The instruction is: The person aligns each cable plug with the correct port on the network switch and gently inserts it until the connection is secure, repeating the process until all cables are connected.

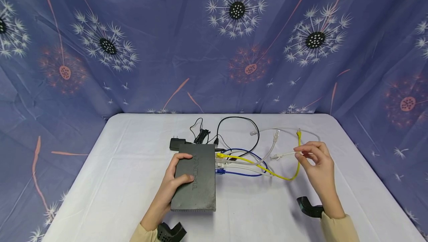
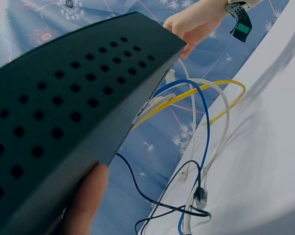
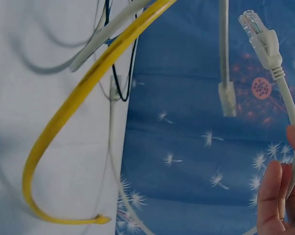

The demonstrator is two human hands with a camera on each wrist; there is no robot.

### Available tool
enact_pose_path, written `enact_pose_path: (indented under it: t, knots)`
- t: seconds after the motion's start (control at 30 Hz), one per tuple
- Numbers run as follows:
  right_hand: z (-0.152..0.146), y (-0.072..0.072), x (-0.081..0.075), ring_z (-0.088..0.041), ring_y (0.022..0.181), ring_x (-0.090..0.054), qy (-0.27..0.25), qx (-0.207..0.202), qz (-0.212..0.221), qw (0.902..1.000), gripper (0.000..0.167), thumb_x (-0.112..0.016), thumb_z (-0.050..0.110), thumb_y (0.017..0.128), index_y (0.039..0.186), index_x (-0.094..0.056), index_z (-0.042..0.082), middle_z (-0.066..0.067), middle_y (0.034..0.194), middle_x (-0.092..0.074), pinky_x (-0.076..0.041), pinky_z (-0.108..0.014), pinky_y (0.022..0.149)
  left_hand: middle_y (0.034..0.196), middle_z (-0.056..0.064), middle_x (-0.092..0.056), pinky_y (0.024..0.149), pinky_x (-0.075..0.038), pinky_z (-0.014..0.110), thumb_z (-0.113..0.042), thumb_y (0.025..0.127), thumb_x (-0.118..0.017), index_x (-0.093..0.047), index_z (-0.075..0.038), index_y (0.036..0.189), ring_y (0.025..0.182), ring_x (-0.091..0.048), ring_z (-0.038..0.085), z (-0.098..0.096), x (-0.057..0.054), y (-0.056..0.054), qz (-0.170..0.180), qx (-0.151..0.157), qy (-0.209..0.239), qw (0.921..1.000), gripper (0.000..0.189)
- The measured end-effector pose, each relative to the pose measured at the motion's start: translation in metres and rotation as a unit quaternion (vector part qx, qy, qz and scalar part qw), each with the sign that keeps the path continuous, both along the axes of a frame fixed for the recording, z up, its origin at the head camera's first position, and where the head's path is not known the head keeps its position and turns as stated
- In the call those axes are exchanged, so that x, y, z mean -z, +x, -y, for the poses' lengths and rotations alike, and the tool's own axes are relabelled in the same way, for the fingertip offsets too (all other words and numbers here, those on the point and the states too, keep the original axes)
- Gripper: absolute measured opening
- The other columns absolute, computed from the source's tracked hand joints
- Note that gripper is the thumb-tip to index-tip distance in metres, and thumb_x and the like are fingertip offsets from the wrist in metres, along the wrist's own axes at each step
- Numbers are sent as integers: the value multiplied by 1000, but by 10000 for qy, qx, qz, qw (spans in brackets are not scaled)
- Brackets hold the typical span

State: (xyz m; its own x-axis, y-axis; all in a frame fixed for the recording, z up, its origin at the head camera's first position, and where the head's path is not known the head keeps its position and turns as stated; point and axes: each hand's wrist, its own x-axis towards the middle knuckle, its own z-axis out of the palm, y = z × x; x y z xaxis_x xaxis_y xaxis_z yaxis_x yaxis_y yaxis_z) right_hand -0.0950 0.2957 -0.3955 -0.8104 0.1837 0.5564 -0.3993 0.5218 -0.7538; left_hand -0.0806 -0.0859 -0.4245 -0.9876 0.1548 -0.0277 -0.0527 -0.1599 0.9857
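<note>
A dark network switch (image 1: 204, 197) is gripped along its left side by my left hand (image 1: 168, 184), with two digits lying over its top. In the left wrist view, its perforated casing (image 2: 91, 77) fills much of the frame. My right hand (image 1: 317, 162) pinches a white Ethernet cable (image 3: 287, 100) a short way behind its clear plug (image 3: 260, 36). That plug points left, toward the switch, and hangs free. Yellow (image 1: 247, 159), blue (image 1: 242, 174) and pale Ethernet cables run into the switch's right side.
A black power adapter (image 1: 177, 144) with a bundled cord (image 1: 202, 137) lies behind the switch. Beside it a black cable (image 1: 238, 117) loops over the white tablecloth (image 1: 127, 167). Loose cable ends, one with a yellow plug (image 1: 299, 133), spread at the right; a patterned curtain (image 1: 187, 49) hangs behind.
</note>
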Motion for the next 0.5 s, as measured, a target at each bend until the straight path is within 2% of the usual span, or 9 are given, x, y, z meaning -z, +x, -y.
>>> enact_pose_path:
  t: [0.13,0.33,0.5]
  knots:
    - [6,2,-6,-8,85,-53,112,-114,-113,9998,20,-64,-26,73,87,-66,-13,-11,101,-48,-44,-12,76,130,10,-39,86,-35,42,0,74,-63,-51,-16,126,107,-39,32,-1,-1,0,-1,15,35,10000,55]
    - [25,13,-27,-8,84,-53,71,-286,-176,9994,19,-60,-30,73,86,-62,-16,-15,99,-46,-45,-12,76,132,9,-38,86,-35,42,0,75,-63,-51,-15,126,109,-39,31,-2,-2,0,-30,8,41,10000,55]
    - [33,16,-32,-8,83,-53,-2,-537,-335,9980,21,-58,-32,73,88,-61,-17,-15,100,-45,-45,-11,74,134,10,-39,88,-32,42,0,74,-63,-51,-14,126,111,-38,31,-4,-3,-2,-45,-10,14,10000,55]
